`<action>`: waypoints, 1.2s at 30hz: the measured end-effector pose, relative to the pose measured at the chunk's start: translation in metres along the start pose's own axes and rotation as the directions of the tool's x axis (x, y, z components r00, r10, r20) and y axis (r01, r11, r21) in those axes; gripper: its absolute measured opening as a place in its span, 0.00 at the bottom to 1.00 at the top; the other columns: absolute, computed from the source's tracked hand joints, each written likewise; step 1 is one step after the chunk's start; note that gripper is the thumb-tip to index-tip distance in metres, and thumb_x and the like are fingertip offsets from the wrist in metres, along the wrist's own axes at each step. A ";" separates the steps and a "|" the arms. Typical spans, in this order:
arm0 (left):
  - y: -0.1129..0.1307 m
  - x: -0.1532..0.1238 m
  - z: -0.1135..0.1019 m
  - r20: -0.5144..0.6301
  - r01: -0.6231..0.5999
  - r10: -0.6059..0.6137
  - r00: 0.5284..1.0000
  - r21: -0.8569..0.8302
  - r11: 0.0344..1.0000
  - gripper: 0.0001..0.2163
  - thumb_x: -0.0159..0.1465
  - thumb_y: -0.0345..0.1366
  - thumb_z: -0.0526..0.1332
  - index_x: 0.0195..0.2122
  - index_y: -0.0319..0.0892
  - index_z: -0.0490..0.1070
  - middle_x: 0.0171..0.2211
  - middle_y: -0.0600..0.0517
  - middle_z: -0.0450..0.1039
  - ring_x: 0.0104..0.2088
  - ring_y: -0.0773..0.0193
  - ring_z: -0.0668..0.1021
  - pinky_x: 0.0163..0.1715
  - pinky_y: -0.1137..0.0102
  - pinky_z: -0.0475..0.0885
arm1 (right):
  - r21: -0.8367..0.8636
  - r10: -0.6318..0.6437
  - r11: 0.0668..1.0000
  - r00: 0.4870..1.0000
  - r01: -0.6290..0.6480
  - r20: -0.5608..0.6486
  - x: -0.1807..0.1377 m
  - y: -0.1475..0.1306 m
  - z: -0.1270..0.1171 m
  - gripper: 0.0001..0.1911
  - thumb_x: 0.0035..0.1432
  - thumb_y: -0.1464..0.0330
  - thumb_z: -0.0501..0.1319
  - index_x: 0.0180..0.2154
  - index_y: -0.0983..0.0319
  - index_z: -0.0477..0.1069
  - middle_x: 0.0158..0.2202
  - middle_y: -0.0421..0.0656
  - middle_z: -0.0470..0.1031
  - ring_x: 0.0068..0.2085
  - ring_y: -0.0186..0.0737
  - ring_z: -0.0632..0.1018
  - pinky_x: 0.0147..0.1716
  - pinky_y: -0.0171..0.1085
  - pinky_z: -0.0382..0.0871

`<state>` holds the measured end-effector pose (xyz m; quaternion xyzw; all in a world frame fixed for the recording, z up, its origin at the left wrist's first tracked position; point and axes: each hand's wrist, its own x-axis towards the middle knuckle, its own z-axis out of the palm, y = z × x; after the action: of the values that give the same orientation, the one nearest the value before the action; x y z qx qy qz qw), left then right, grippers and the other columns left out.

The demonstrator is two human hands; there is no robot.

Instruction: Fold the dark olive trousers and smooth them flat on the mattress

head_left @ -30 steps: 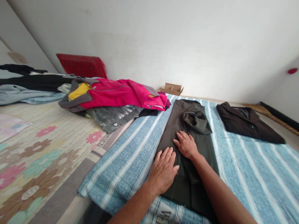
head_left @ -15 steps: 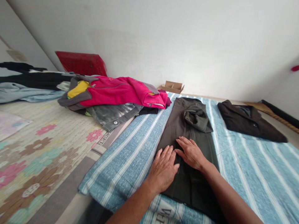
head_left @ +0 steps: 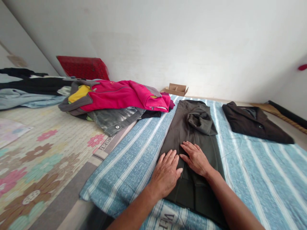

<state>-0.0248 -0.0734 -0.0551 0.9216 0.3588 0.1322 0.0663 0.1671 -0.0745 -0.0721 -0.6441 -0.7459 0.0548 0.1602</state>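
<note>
Head view: both palms lie flat, fingers spread and gripping nothing, on dark olive trousers [head_left: 192,134] laid lengthwise on the striped blue cloth [head_left: 134,150]. Left hand [head_left: 166,174] is beside right hand [head_left: 196,158], perhaps touching thumbs.

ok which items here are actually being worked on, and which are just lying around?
In hand:
left hand and right hand, both flat on the dark olive trousers
striped blue sheet under them

Lying about:
pink jacket
grey denim garment
folded dark brown garment
cardboard box
</note>
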 end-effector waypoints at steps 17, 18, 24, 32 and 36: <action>0.005 -0.041 -0.006 0.041 -0.073 0.070 0.997 0.075 0.994 0.24 0.63 0.39 0.57 0.60 0.39 0.56 0.64 0.42 0.53 0.64 0.53 0.56 0.59 0.54 0.60 | 0.023 0.022 0.999 1.000 -0.023 0.016 -0.001 -0.001 -0.002 0.24 0.63 0.59 0.50 0.57 0.62 0.63 0.61 0.49 0.61 0.62 0.45 0.59 0.60 0.50 0.51; 0.005 -0.041 -0.006 0.044 -0.074 0.071 0.997 0.079 0.994 0.24 0.64 0.39 0.57 0.60 0.39 0.56 0.64 0.42 0.53 0.63 0.53 0.56 0.59 0.54 0.60 | 0.023 0.022 0.999 1.000 -0.022 0.016 -0.001 -0.001 -0.002 0.24 0.63 0.59 0.50 0.57 0.62 0.63 0.61 0.49 0.61 0.63 0.45 0.59 0.60 0.50 0.51; 0.004 -0.042 -0.005 0.023 -0.079 0.078 0.997 0.068 0.995 0.23 0.64 0.39 0.56 0.59 0.39 0.56 0.64 0.42 0.53 0.64 0.54 0.56 0.59 0.53 0.59 | 0.029 0.023 0.999 1.000 -0.023 0.005 -0.001 0.000 -0.002 0.24 0.63 0.59 0.50 0.57 0.62 0.63 0.61 0.49 0.62 0.62 0.45 0.60 0.60 0.50 0.51; 0.006 -0.042 -0.006 0.030 -0.069 0.067 0.997 0.070 0.995 0.23 0.64 0.39 0.56 0.59 0.40 0.57 0.64 0.43 0.53 0.63 0.54 0.57 0.59 0.54 0.60 | 0.037 0.025 0.999 1.000 -0.024 -0.013 -0.002 -0.001 -0.003 0.23 0.63 0.59 0.51 0.56 0.61 0.65 0.60 0.49 0.63 0.62 0.46 0.61 0.59 0.50 0.53; 0.005 -0.042 -0.005 0.031 -0.071 0.069 0.997 0.081 0.994 0.23 0.64 0.39 0.55 0.60 0.40 0.56 0.64 0.43 0.53 0.63 0.54 0.57 0.59 0.54 0.59 | 0.039 0.029 0.999 0.999 -0.029 -0.015 -0.002 -0.001 -0.003 0.23 0.63 0.59 0.51 0.56 0.61 0.65 0.60 0.49 0.63 0.61 0.45 0.61 0.59 0.50 0.53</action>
<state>-0.0523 -0.1056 -0.0570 0.9373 0.3305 0.1066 0.0290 0.1675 -0.0766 -0.0698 -0.6521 -0.7341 0.0664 0.1777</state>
